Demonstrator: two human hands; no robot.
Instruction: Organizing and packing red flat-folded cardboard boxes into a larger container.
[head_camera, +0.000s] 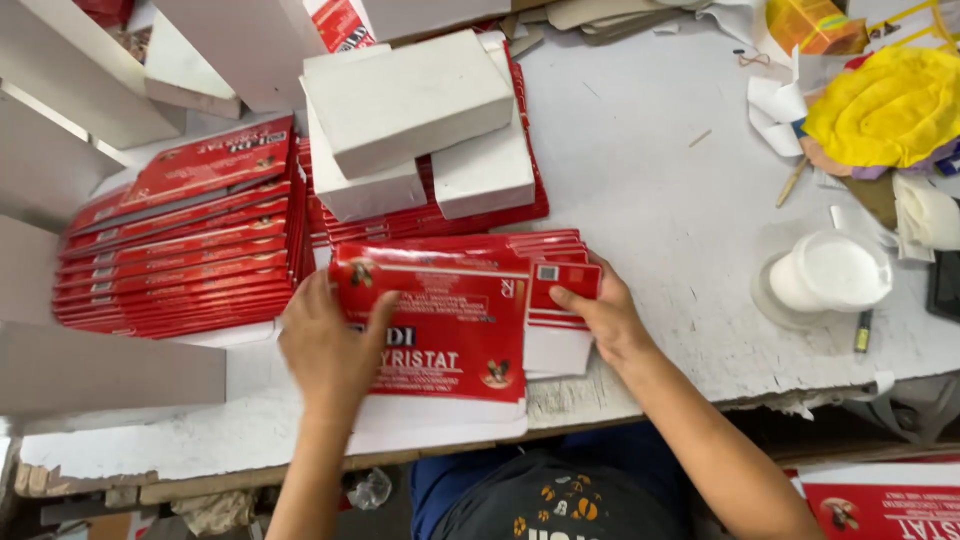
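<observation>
A flat red and white printed carton blank (450, 330) lies on top of a small pile of the same blanks at the near edge of the white worktable (650, 200). My left hand (328, 350) rests flat on its left side, fingers spread over the red print. My right hand (598, 312) pinches the right flap of the blank between thumb and fingers. A fanned stack of red cartons (185, 245) lies to the left. Another red stack (520, 205) sits behind, weighted by white blocks (410, 95).
A white lidded tub (828, 272) stands at the right beside a small dark marker (863, 331). Yellow cloth (885, 105) and paper scraps lie at the far right. White boards lean at the upper left. More red cartons (880, 505) show at the bottom right.
</observation>
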